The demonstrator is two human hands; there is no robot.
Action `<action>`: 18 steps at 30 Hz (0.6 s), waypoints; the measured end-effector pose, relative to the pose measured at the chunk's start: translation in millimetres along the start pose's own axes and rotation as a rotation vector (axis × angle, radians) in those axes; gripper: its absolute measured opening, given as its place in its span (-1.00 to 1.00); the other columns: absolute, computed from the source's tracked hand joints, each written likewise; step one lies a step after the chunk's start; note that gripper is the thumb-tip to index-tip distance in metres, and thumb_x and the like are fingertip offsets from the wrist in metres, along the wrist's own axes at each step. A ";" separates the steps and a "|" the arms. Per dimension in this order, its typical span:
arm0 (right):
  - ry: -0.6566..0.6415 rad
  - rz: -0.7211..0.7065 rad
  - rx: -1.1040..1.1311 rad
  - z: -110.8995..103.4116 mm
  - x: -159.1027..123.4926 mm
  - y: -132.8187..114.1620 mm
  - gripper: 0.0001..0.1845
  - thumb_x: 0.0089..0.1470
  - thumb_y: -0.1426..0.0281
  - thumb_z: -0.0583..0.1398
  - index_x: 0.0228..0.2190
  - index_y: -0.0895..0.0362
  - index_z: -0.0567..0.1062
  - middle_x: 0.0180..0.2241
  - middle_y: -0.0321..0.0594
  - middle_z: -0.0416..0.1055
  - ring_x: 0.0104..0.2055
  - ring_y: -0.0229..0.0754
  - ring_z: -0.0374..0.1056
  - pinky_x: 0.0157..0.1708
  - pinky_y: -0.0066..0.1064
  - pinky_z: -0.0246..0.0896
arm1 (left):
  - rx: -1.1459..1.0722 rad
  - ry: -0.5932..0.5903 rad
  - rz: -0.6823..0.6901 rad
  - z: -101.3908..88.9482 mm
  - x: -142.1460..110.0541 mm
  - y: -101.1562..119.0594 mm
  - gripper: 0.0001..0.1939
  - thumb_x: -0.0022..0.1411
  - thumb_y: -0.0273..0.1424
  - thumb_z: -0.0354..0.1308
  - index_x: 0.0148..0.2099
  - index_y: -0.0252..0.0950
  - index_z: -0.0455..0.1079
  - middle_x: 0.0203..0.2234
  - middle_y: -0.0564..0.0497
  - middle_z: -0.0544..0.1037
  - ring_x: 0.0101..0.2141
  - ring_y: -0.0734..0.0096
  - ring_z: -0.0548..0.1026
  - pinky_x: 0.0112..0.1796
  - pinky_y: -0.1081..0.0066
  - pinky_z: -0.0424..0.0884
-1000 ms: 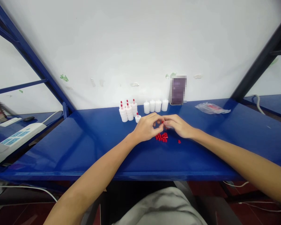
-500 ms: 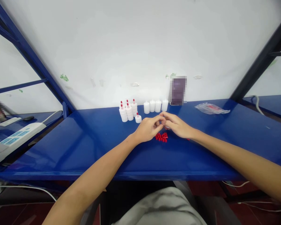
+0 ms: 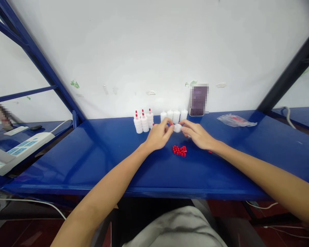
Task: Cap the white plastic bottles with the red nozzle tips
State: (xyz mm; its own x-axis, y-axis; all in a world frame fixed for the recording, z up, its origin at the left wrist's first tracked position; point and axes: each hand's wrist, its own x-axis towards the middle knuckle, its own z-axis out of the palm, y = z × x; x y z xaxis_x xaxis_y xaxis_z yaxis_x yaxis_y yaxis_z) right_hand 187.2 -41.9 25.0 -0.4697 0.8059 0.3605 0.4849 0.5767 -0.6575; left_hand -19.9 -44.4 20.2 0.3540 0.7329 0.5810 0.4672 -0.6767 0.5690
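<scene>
Between my hands is a white plastic piece (image 3: pixel 177 128) that looks like a squeeze-bottle nozzle top. My left hand (image 3: pixel 158 136) pinches at its left end, where a bit of red, apparently a small cap, shows at the fingertips. The fingers of my right hand (image 3: pixel 197 136) close on its right side, with a little white showing under them. A pile of small red caps (image 3: pixel 179 151) lies on the table below my hands. Behind my left hand, a red-tipped white top is mostly hidden.
White bottles with red tips (image 3: pixel 144 122) stand in a group at the back left. Several white bottles without red tips (image 3: pixel 176 116) line up beside them. A phone (image 3: pixel 198 101) leans on the wall, and a clear plastic bag (image 3: pixel 236 120) lies at the right of the blue table (image 3: pixel 105 161).
My hands have moved apart from close together, bringing the white piece into view between them. The left hand has shifted slightly left and up, now covering most of the small red-tipped top.
</scene>
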 end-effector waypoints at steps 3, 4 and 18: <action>0.025 0.081 -0.176 -10.7 4.6 5.4 -0.67 0.22 0.16 0.03 -0.35 0.11 0.45 -0.55 -0.31 0.35 -0.48 -0.21 0.24 -0.42 -0.39 0.03 | 0.017 0.263 -0.167 -17.1 8.6 -8.6 -0.88 0.27 -0.31 0.06 -0.22 -0.25 0.32 -0.72 0.23 0.26 -0.67 0.55 0.25 -0.52 0.51 0.16; 0.008 0.101 -0.230 -16.2 5.7 6.4 -0.69 0.19 0.18 0.06 -0.40 0.12 0.47 -0.56 -0.30 0.36 -0.49 -0.21 0.24 -0.43 -0.39 0.02 | 0.016 0.325 -0.229 -22.9 11.3 -11.2 -0.89 0.23 -0.32 0.09 -0.25 -0.25 0.34 -0.74 0.22 0.27 -0.66 0.54 0.27 -0.51 0.51 0.19; -0.801 0.441 -0.165 -71.3 -13.2 -2.1 -0.70 -0.19 0.15 0.39 -0.57 0.11 0.51 -0.72 -0.34 0.28 -0.72 -0.31 0.15 -0.75 -0.47 -0.02 | 0.632 0.174 -0.336 -39.9 10.8 -27.8 -0.83 0.16 -0.26 0.17 -0.31 -0.26 0.47 -0.55 -0.08 0.48 -0.39 0.11 0.51 -0.35 0.26 0.37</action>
State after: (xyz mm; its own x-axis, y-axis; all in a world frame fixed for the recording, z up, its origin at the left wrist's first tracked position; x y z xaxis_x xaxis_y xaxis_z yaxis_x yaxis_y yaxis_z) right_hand 245.0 -44.2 68.9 -0.5572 0.6595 -0.5046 0.8108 0.3012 -0.5018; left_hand -61.3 -20.5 33.9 -0.0002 0.8363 0.5482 0.9244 -0.2090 0.3191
